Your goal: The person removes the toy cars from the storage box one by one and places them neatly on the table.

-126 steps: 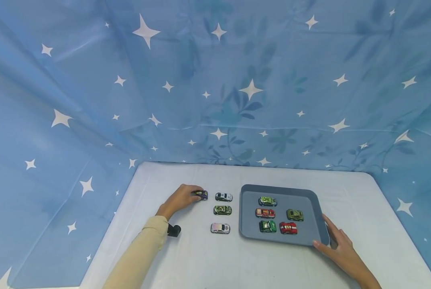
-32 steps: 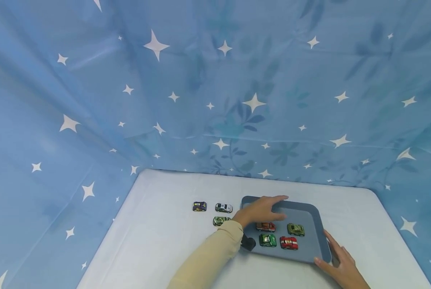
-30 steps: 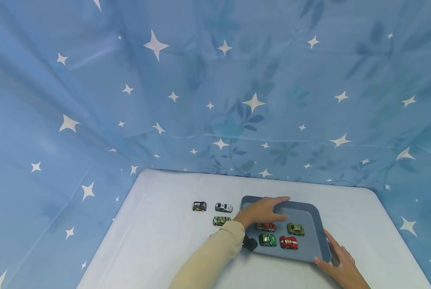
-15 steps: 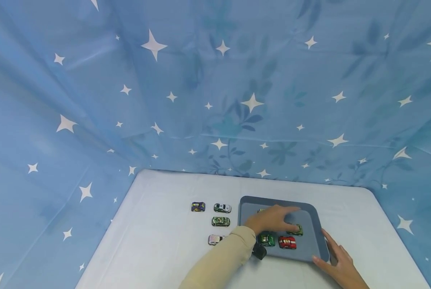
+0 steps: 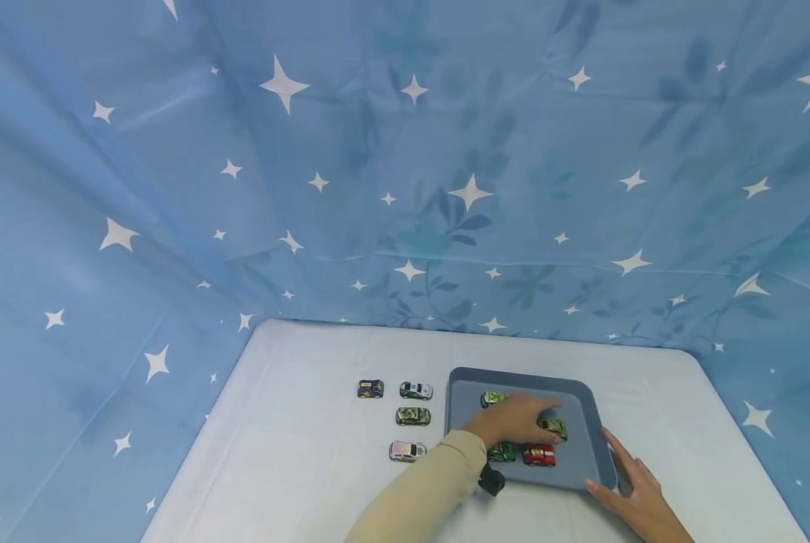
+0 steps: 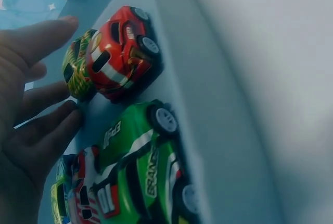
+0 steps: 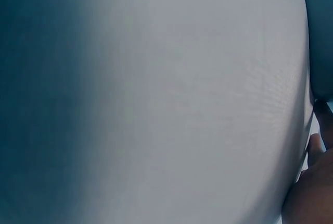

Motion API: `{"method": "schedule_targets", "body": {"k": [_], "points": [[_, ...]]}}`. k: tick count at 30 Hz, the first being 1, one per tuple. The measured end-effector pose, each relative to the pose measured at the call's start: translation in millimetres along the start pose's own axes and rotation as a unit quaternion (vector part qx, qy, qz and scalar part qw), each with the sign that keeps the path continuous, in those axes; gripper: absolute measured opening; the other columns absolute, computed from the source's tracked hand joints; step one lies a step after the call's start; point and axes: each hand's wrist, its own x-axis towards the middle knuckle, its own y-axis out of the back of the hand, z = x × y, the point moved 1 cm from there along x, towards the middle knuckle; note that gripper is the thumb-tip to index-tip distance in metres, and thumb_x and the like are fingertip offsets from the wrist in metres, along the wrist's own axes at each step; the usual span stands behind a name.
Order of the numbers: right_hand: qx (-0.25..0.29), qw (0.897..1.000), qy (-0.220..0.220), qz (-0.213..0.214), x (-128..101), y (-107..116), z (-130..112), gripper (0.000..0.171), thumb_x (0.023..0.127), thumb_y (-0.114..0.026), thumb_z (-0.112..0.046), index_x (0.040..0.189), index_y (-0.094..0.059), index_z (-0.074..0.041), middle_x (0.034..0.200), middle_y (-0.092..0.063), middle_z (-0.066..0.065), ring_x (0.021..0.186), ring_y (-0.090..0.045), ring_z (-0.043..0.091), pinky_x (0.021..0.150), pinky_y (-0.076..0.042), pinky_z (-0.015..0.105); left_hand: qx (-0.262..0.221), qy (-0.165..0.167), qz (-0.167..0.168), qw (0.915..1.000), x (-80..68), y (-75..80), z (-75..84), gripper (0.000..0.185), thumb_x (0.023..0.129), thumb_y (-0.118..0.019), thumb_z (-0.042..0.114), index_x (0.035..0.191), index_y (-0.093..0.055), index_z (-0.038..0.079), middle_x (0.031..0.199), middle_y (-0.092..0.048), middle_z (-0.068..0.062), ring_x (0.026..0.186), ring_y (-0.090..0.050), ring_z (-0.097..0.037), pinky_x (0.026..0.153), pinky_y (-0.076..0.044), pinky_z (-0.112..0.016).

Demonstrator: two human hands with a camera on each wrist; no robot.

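Fingers of the left hand [image 5: 513, 422] lie loosely straightened over the middle of the shallow grey-blue plastic tray [image 5: 584, 467], low and right of centre in the head view, hovering above the small red-and-white striped toy car [image 6: 88, 193], which that view hides under the palm. From the left wrist view the fingers [image 6: 44, 135] hang relaxed beside the cars and pinch nothing. Just below them in the head view sit the bright green toy car [image 5: 501, 452] and the red toy car with white stripes [image 5: 538, 454], side by side near the tray's lower edge; the olive-green toy car [image 5: 554, 428] is at the fingertips, and a yellow-green toy car [image 5: 492, 397] shows above the hand. The right hand [image 5: 632, 494] rests, fingers extended, against the tray's lower right corner. Left of the tray, on the white tablecloth [image 5: 296, 467], stand a dark blue toy car [image 5: 370, 388], a white-and-green toy car [image 5: 415, 390], a camouflage-green toy car [image 5: 413, 415] and a pale pink-and-white toy car [image 5: 407, 451].
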Motion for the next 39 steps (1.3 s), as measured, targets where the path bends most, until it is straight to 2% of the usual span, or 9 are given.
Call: {"method": "schedule_targets", "body": {"k": [5,11,17,26,33,39], "points": [[0.003,1.000,0.007,0.003,-2,0,-1,0.107,0.103,-0.063,-0.058,0.173,0.004,-0.012,0.166,-0.014,0.042,0.149,-0.016,0.068,0.118,-0.001,0.079,0.027,0.004,0.013,0.9995,1.0,-5.8,-0.5,0.064,0.103,-0.073,0.044,0.160,-0.053,0.021,0.153,-0.057,0.014,0.134,-0.054,0.002,0.109,-0.041,-0.015],[-0.002,0.999,0.027,0.023,-2,-3,-1,0.105,0.103,-0.064,-0.056,0.173,0.000,-0.010,0.164,-0.018,0.043,0.147,-0.022,0.068,0.118,-0.003,0.080,0.041,-0.006,0.031,0.9987,-1.0,-5.7,0.0,0.053,0.103,-0.076,0.033,0.153,-0.062,0.019,0.141,-0.066,0.013,0.118,-0.062,0.005,0.098,-0.045,-0.010],[-0.001,0.998,0.047,0.043,-3,-6,0,0.103,0.103,-0.066,-0.053,0.173,-0.004,-0.008,0.163,-0.021,0.044,0.145,-0.026,0.068,0.117,-0.006,0.081,0.040,-0.012,0.037,0.9985,-0.5,-5.6,0.3,0.037,0.103,-0.076,0.027,0.139,-0.073,0.019,0.122,-0.073,0.014,0.098,-0.061,0.008,0.086,-0.046,-0.008],[0.012,0.997,0.061,0.047,-4,-5,1,0.101,0.104,-0.066,-0.051,0.173,-0.004,-0.010,0.163,-0.021,0.044,0.145,-0.025,0.068,0.117,-0.004,0.081,0.039,-0.018,0.045,0.9981,1.9,-9.4,-1.3,0.033,0.103,-0.077,0.024,0.136,-0.077,0.022,0.123,-0.074,0.016,0.103,-0.063,0.010,0.088,-0.047,-0.008],[0.016,0.998,0.052,0.041,-6,-5,-1,0.103,0.104,-0.066,-0.051,0.173,-0.003,-0.010,0.164,-0.020,0.044,0.147,-0.021,0.068,0.117,-0.002,0.081,0.034,-0.023,0.057,0.9975,0.8,-11.0,-1.5,0.031,0.102,-0.077,0.023,0.133,-0.079,0.022,0.119,-0.076,0.016,0.097,-0.062,0.013,0.083,-0.046,-0.006],[0.012,0.997,0.058,0.045,-6,-4,-3,0.102,0.103,-0.066,-0.051,0.173,-0.005,-0.007,0.164,-0.019,0.043,0.146,-0.026,0.066,0.114,-0.004,0.083,0.037,-0.028,0.059,0.9972,-0.8,-9.0,1.0,0.030,0.102,-0.078,0.026,0.131,-0.080,0.021,0.118,-0.077,0.016,0.097,-0.062,0.013,0.083,-0.046,-0.005]]}}
